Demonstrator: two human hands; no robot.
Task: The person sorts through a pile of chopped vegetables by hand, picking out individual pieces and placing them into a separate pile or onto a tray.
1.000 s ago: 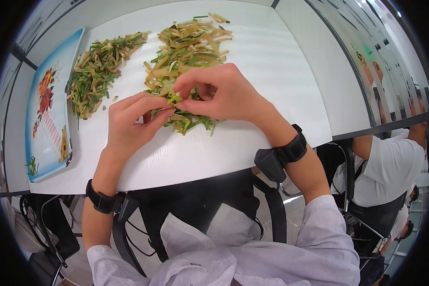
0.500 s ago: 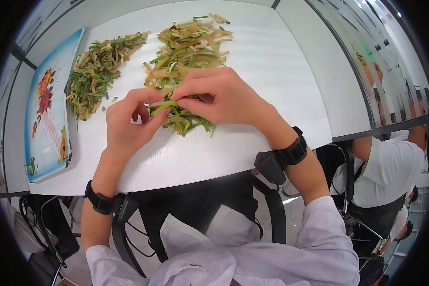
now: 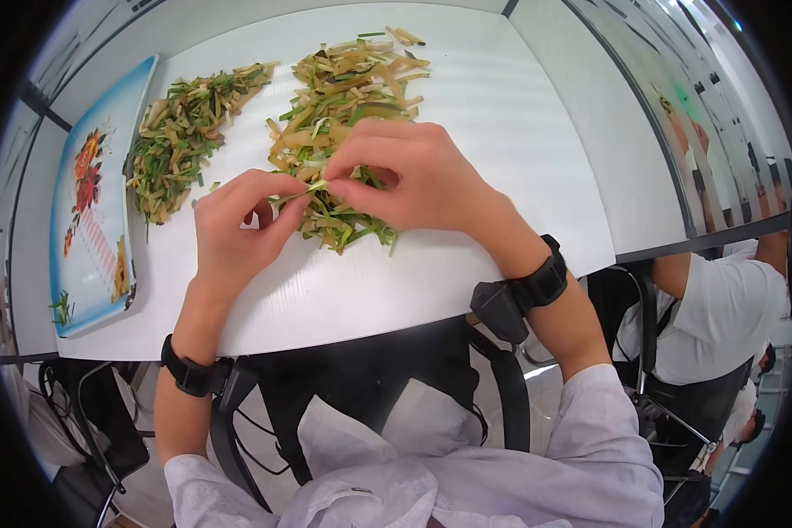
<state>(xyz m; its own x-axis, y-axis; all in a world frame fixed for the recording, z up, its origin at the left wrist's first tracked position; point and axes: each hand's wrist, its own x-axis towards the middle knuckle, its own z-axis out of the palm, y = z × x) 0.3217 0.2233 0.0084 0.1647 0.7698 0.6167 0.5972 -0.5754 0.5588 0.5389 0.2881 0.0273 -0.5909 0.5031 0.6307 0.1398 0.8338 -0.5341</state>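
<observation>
Between my two hands, above the front of the right-hand pile, a small pale green piece of scallion [image 3: 318,186] is pinched at its ends. My left hand [image 3: 242,224] is closed, thumb and forefinger on the left end. The thumb and fingertips of my right hand [image 3: 414,174] close on the other end. Under and behind the hands lies a long pile of cut scallion pieces [image 3: 352,75], green mixed with yellowed and brownish strips. A second pile of similar pieces [image 3: 174,136] lies to the left. My right hand hides the middle of the nearer pile.
A blue-rimmed tray [image 3: 84,295] with a flower print stands at the left, a few green scraps [image 3: 63,308] in its near corner. The white table [image 3: 519,167] has low partitions around it. At the right, another person in a white shirt [image 3: 722,308] sits beyond the partition.
The larger, bright green strip between my fingers now shows as a shorter, thinner piece. My fingertips have shifted slightly; the piles look much the same.
</observation>
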